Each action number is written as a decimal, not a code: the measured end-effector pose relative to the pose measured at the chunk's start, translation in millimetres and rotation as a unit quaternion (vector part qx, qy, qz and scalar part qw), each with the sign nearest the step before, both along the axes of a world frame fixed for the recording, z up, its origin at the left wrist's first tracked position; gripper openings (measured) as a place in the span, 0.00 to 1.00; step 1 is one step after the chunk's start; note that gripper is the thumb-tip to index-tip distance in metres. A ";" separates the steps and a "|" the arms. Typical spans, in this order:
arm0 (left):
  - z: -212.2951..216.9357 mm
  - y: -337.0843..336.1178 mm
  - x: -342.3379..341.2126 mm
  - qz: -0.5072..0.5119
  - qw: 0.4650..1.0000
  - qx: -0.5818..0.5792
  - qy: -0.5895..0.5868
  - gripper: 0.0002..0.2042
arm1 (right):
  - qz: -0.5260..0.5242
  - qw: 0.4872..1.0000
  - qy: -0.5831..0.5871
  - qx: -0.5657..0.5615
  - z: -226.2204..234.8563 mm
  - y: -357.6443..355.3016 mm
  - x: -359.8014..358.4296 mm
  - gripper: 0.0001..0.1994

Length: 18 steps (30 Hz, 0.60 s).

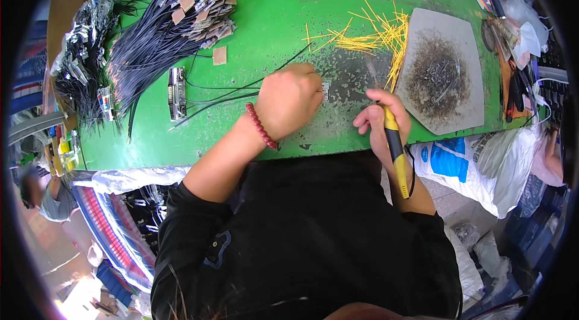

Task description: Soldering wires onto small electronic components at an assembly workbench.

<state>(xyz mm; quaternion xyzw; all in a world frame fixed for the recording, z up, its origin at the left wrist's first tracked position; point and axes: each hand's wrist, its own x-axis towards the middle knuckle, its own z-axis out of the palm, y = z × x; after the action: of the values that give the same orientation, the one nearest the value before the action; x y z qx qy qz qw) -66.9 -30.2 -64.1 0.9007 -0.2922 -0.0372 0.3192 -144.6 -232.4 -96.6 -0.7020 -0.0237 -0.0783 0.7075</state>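
A yellow and black soldering iron (395, 150) slants in the right middle of the frame. The right hand (384, 122) pinches it like a fat pencil; that grip is closed around the handle. Left of it, in the middle, the left hand (288, 98) has its fingers curled in over the ends of thin black wires (222, 88). Its tips are mostly hidden, so I cannot tell if that grip is pinching anything. A red bead bracelet (260, 126) circles the wrist. Yellow strands (377, 35) lie messily in the upper right on the green surface (271, 0), beside a gray board (473, 100) with dark crumbs. A big wire bundle (154, 49) fills the upper left. Lower right, a white bag (482, 172) has blue and dark printing, too small to read.
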 end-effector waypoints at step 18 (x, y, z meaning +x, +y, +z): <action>9.6 -3.3 -10.1 0.103 0.971 -0.211 0.049 0.05 | 0.007 0.997 -0.056 0.062 17.7 39.0 50.2 0.18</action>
<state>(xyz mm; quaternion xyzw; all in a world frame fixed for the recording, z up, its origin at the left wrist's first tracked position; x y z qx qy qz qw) -77.0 -33.5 -54.5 0.8354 -0.1834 0.0143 0.5179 -94.4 -193.3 -78.8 -0.6514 -0.0633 -0.1139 0.7475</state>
